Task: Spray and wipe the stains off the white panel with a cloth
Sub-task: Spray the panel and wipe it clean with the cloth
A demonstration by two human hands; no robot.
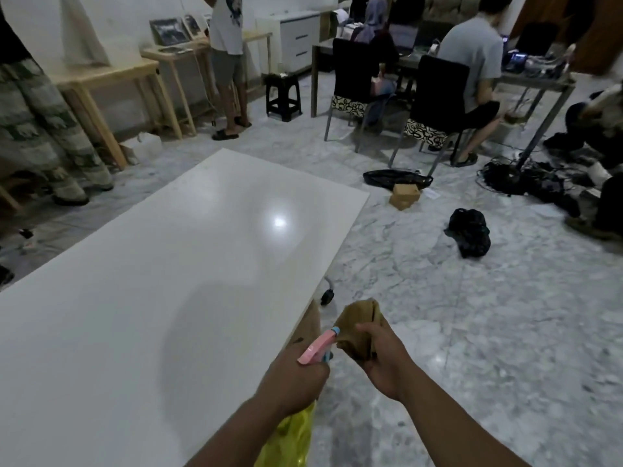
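Observation:
The white panel (161,281) lies flat and fills the left and middle of the view, glossy, with a light reflection near its far half. My left hand (296,372) is over the panel's right edge and grips a spray bottle (318,345) with a pink head and blue nozzle; its yellow body (290,439) hangs below my wrist. My right hand (384,358) is just right of the panel and grips a crumpled brown cloth (359,325). The nozzle points toward the cloth. Another brown piece (308,326) shows beside the panel edge. No stains are plain on the panel.
Marble floor (472,332) spreads to the right, with a black bag (468,230), a small cardboard box (404,195) and a tangle of cables (526,178). Seated people at a desk (472,62) are at the back; standing people and wooden tables (111,75) are at the left.

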